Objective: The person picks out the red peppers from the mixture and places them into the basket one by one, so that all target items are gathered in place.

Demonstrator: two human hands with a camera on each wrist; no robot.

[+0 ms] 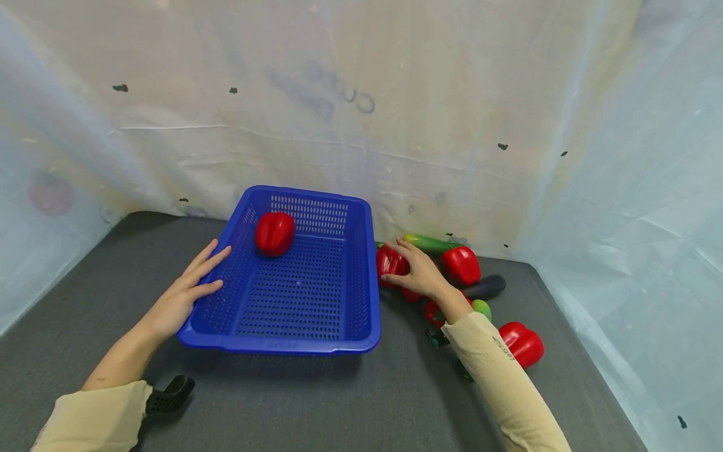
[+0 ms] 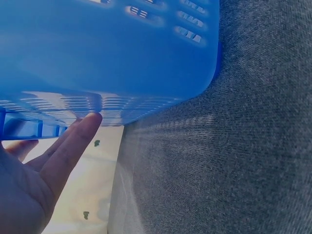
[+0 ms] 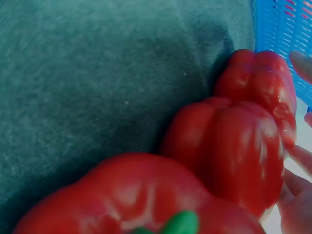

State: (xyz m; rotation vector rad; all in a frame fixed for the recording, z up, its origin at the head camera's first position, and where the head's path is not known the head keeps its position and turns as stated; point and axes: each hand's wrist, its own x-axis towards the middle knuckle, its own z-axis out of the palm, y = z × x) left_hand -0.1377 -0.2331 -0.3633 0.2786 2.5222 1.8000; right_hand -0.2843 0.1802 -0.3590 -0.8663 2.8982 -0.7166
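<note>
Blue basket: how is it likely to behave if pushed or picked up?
The blue basket is probably light for its size, since its walls and floor are full of slots. Its continuous, straight-edged rim suggests that it stays fairly stiff. Lifted by one side, it may tilt and let the lone red pepper inside, rounded and glossy, slide or roll.

blue basket [image 1: 277,345] with slotted pattern, red bell peppers [image 1: 275,233], blackish eggplant [image 1: 488,287], cream sleeves [image 1: 508,389], grey tabletop [image 1: 395,402]

Three red peppers [image 3: 229,151], fingers [image 3: 302,66] just beside, blue basket [image 3: 279,31] near
</note>
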